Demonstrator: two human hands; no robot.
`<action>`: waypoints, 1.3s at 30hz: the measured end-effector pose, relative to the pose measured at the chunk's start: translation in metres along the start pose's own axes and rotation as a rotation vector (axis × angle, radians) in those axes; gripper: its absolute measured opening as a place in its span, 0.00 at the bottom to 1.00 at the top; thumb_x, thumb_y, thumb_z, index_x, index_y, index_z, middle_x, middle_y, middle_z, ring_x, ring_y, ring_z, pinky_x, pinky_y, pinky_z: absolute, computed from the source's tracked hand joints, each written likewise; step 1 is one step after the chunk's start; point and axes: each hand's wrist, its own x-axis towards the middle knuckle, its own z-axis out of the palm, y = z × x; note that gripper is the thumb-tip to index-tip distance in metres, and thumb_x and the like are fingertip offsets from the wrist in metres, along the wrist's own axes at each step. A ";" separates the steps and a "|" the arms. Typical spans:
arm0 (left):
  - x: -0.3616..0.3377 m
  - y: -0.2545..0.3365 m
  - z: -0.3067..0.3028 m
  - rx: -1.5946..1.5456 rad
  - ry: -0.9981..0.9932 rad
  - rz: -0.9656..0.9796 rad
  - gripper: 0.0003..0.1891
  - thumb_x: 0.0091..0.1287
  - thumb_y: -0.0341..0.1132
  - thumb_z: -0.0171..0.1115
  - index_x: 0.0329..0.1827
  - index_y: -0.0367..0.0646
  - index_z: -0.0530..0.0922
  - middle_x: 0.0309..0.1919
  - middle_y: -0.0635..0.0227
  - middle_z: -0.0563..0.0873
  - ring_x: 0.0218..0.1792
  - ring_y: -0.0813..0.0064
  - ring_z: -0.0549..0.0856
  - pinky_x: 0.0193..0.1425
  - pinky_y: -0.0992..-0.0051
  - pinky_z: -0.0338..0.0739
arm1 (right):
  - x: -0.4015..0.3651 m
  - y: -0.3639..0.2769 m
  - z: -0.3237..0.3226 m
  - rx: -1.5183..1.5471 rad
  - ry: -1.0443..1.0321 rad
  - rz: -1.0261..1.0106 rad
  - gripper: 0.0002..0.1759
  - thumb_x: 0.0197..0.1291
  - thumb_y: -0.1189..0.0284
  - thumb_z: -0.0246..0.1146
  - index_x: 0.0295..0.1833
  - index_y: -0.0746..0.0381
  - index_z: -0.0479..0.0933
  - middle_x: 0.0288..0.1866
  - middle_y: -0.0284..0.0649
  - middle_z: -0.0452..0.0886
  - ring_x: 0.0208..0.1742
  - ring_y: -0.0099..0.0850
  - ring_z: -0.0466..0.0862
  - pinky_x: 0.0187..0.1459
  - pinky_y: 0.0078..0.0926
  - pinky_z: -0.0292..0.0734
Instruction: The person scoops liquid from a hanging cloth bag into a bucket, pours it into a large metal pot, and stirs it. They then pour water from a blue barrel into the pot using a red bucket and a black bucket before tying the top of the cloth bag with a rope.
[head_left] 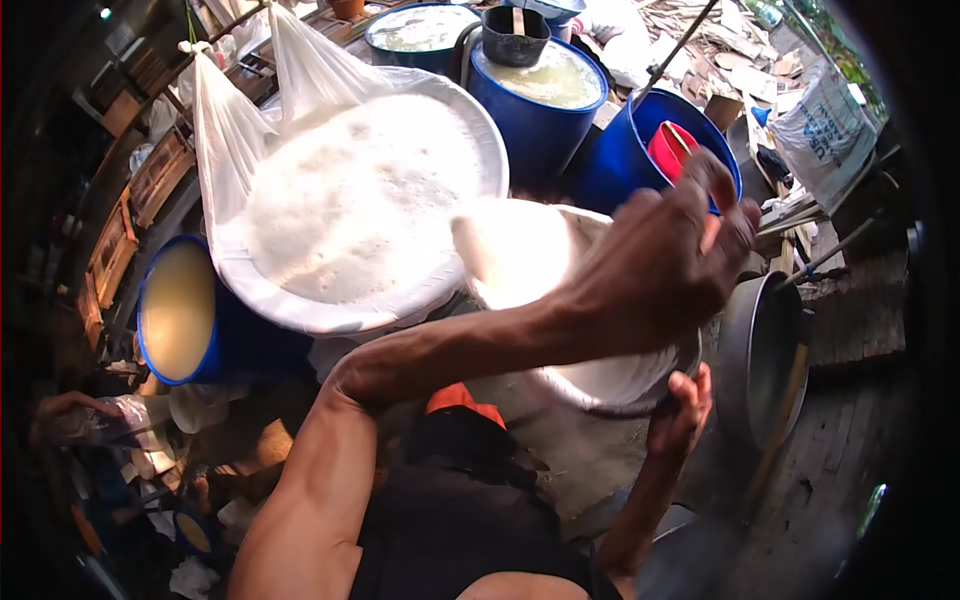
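Note:
My left arm crosses in front of a wide basin (615, 406) with white contents (525, 255). My left hand (685, 245) is raised over the basin's far right side with its fingers curled closed; I cannot tell what they grip. At the basin's lower right, my right hand (683, 408) grips the rim. The basin's left edge is blurred and lies close to a big cloth-lined tub (370, 325) full of white, foamy liquid (365, 200). White cloth (225, 130) is gathered up in peaks from the tub's back left.
Blue barrels of cloudy liquid stand behind (530, 120) and at the left (180, 310). A black pot (515, 40) rests on one. Another blue barrel (610, 160) holds a red container (668, 150). A large metal pan (765, 350) leans at the right.

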 end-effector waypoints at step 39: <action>-0.125 -0.082 -0.239 -0.030 1.430 0.216 0.19 0.79 0.48 0.55 0.52 0.38 0.78 0.16 0.82 0.60 0.15 0.91 0.55 0.17 0.83 0.50 | 0.030 -0.065 0.377 -1.166 -0.992 -1.095 0.16 0.61 0.66 0.69 0.51 0.64 0.80 0.42 0.35 0.85 0.44 0.23 0.82 0.47 0.22 0.75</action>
